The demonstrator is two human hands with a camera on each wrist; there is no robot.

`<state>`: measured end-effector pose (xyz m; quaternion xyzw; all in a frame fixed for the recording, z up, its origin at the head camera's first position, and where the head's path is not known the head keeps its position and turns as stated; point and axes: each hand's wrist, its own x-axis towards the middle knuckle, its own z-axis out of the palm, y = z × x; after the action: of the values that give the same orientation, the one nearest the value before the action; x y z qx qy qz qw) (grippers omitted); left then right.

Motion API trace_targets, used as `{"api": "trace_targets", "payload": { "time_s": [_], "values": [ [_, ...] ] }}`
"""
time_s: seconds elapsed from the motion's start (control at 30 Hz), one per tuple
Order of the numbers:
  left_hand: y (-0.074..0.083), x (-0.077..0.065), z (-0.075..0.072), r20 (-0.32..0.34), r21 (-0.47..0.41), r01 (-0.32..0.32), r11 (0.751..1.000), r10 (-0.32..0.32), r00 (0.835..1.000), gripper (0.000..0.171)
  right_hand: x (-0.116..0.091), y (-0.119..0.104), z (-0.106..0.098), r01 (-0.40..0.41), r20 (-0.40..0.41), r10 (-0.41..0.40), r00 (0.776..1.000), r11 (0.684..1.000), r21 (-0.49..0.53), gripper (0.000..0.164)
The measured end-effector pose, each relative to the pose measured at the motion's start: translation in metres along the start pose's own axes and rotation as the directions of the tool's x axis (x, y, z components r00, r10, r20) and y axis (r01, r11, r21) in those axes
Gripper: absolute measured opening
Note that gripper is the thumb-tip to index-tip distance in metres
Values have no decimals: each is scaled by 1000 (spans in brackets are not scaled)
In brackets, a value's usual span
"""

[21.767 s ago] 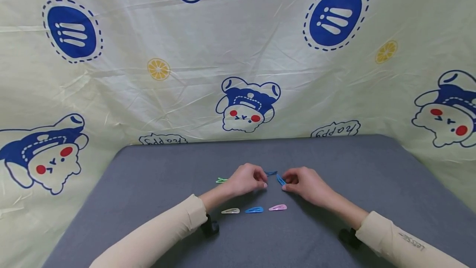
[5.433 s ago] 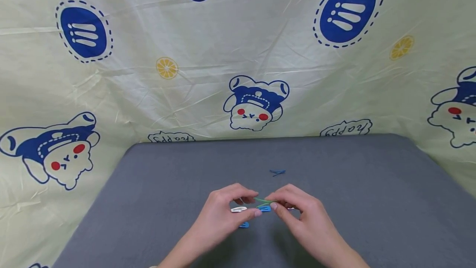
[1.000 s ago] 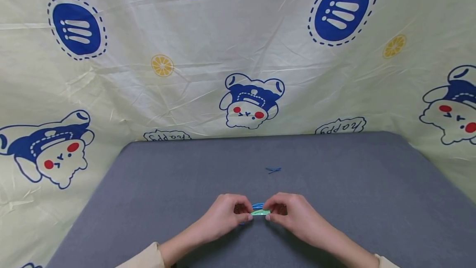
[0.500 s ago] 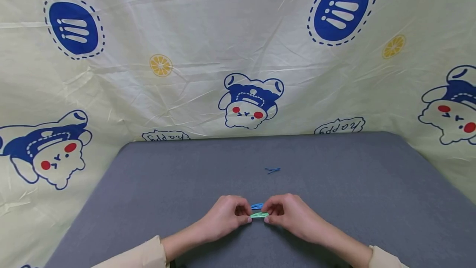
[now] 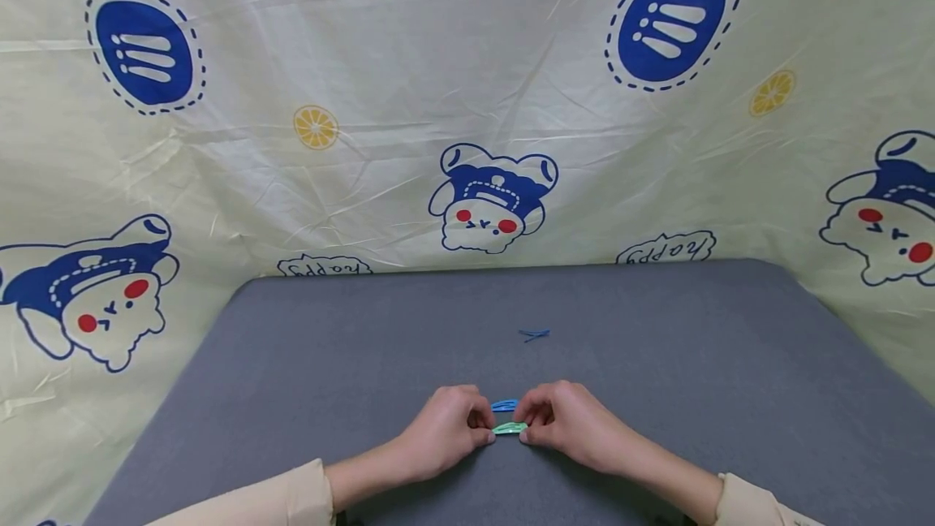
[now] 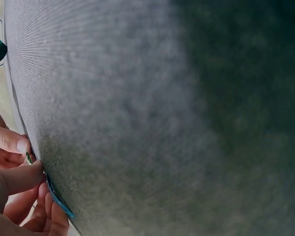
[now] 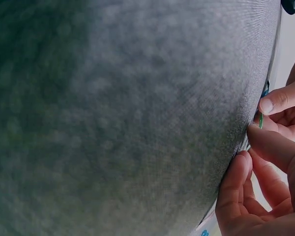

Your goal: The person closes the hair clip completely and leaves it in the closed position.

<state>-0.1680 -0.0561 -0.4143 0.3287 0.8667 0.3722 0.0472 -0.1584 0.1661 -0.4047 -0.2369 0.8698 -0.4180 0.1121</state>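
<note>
A green snap hair clip [image 5: 510,428] lies lengthwise between my hands, low over the grey table. My left hand [image 5: 447,431] pinches its left end between thumb and fingers, and my right hand [image 5: 573,430] does the same at its right end. Just behind it is a blue hair clip [image 5: 504,406], partly covered by the fingers. In the left wrist view, a blue clip [image 6: 60,202] lies beside the left fingers. The right wrist view shows a sliver of the green clip [image 7: 260,120] between the fingertips.
Farther back on the grey table [image 5: 380,331], a blue hair clip [image 5: 536,334] lies with its arms spread apart. A printed cloth [image 5: 394,185] hangs behind the table's far edge.
Earlier the green clip's arms were splayed; now they lie together. Both hands came from the back toward me and, in the last second, lowered the green clip slightly nearer, away from the blue one.
</note>
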Motion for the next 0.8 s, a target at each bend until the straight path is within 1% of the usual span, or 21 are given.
{"api": "trace_targets", "payload": {
  "time_s": [0.3,0.5,0.67,0.8],
  "values": [
    [0,1,0,0,10,5,1000,-5,1000,12,3,1,-3,3,37,-2,999,1000,-23,11],
    [0,0,-1,18,18,2,1000,-2,1000,12,2,2,-3,-12,62,13,998,1000,-5,12],
    [0,0,-3,38,43,-14,999,12,999,10,0,2,-4,5,67,-6,998,1000,6,15],
    [-1,-2,-6,55,22,-15,1000,14,998,9,-3,1,-4,30,61,-31,998,999,28,17]
  ]
}}
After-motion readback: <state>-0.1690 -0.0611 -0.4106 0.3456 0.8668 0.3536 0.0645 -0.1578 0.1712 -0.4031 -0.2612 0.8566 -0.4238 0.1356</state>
